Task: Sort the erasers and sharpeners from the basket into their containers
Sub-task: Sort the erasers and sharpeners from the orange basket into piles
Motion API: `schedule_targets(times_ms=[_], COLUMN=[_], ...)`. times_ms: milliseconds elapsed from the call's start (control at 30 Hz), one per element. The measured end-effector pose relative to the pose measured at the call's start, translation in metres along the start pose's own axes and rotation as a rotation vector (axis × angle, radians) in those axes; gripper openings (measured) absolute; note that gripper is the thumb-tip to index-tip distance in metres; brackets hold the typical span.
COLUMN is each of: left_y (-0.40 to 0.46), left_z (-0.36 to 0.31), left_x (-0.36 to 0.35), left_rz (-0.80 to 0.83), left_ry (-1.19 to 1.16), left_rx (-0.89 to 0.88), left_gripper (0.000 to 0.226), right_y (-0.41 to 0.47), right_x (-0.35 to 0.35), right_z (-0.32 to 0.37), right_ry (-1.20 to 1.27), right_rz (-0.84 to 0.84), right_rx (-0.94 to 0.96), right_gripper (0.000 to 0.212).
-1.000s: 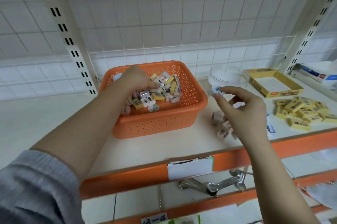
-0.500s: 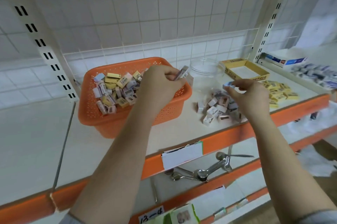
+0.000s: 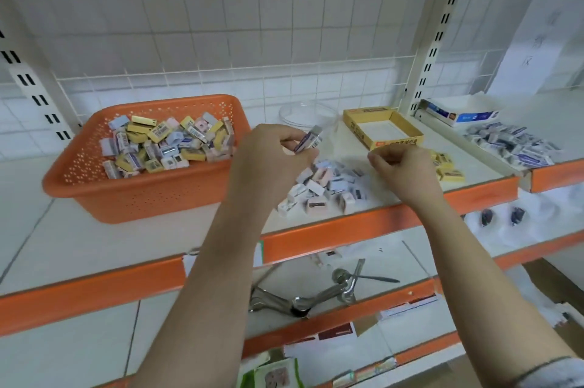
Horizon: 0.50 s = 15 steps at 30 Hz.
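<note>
Head view shows the left hand [image 3: 271, 160] pinching a small sleeved eraser [image 3: 308, 142] by its long sides, held above the loose pile of sharpeners [image 3: 325, 185] on the shelf [image 3: 151, 236]. The right hand [image 3: 401, 172] hangs close by with fingers curled inward; whether it holds anything cannot be told. The eraser looks light and fairly stiff, its paper sleeve likely a little slick, so a pinch across the flat faces seems safest. The orange basket [image 3: 142, 198] to the left holds many mixed pieces. The clear round container [image 3: 308, 114] and the yellow box [image 3: 384, 131] stand behind the hands, near the back grid. The pile lies near the orange front lip, so a nudge could plausibly tip pieces off; open room lies between basket and pile.
</note>
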<state>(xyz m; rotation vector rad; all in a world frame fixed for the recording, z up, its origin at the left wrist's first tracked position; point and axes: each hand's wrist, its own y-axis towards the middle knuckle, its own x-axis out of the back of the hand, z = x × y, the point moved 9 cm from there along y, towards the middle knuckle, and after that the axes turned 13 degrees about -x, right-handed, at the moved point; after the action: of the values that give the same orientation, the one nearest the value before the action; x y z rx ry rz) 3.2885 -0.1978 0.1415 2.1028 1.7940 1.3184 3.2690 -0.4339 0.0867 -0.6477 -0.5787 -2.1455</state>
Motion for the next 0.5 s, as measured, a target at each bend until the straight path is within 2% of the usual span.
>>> schedule_targets(times_ms=[233, 500], left_y=[-0.003, 0.024], left_z=[-0.056, -0.117], left_x=[-0.1, -0.211], left_rz=[0.031, 0.141], left_ry=[-0.043, -0.027], left_rx=[0.089, 0.01], left_gripper=[0.018, 0.03], right_y=[-0.005, -0.004], right_x=[0.101, 0.169], right_z=[-0.105, -0.182], right_ry=[-0.037, -0.126], right_rz=[-0.029, -0.005], right_rx=[-0.078, -0.194], right_gripper=[0.014, 0.023])
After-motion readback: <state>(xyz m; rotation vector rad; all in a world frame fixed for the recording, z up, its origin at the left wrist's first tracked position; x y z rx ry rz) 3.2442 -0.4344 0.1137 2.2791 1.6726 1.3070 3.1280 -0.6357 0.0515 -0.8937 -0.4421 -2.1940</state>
